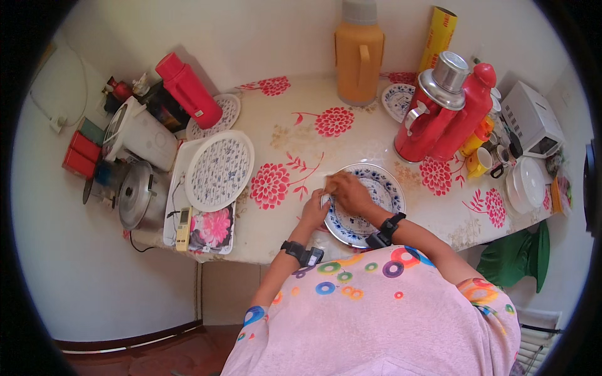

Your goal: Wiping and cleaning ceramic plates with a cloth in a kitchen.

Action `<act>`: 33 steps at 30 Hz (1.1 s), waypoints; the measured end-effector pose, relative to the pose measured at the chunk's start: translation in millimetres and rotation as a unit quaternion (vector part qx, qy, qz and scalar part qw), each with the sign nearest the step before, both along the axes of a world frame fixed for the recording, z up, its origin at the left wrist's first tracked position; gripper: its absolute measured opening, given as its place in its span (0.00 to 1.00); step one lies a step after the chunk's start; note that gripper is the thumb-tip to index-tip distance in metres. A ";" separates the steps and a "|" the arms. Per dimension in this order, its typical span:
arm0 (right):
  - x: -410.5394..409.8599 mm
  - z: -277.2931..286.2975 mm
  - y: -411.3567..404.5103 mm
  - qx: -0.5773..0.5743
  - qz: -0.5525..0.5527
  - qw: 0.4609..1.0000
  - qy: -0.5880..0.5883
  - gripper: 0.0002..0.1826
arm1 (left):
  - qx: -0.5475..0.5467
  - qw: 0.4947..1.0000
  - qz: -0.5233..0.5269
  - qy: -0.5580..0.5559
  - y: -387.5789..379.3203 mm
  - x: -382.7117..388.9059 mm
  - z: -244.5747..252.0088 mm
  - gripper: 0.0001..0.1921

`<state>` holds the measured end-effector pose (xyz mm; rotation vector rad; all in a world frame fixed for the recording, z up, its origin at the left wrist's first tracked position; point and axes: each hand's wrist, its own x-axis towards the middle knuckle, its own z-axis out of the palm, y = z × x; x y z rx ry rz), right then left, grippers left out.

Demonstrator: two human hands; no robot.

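In front of me a round tray with a blue floral pattern [383, 188] sits near the front edge of a table covered with a flowered cloth. My left hand [314, 211] grips the left rim of this tray. Over the tray's upper left part is my right hand [350, 190], its fingers bent and meeting the left fingertips at the rim. Something small and brownish may be between the right fingers; blur hides what it is. Both wrists wear black straps with small devices.
Left: an oval tray with writing [220, 171], a remote control [183, 229], a metal pot [136, 195], a pink thermos [190, 91]. Behind stands an orange thermos [360, 66]. Right: red thermoses [425, 117], a yellow mug [479, 162], white bowls [526, 185]. A green stool [517, 258] is below.
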<state>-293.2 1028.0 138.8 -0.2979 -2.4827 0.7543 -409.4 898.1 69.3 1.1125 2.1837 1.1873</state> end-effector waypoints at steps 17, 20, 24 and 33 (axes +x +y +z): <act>-9.2 -3.0 20.8 0.116 0.173 0.977 0.045 0.21 | -0.077 0.997 -0.016 -0.019 -16.1 13.2 2.0 0.35; 2.9 3.9 45.5 0.035 -0.056 0.985 -0.162 0.23 | -0.140 0.989 -0.009 -0.056 -16.1 20.9 32.3 0.30; -7.7 -17.1 34.5 0.081 -0.194 0.977 -0.042 0.18 | -0.141 0.990 -0.018 -0.020 -13.8 23.9 33.3 0.29; -10.1 4.1 38.5 0.115 0.053 0.984 -0.127 0.20 | -0.123 0.991 -0.002 -0.051 -20.4 26.1 28.6 0.33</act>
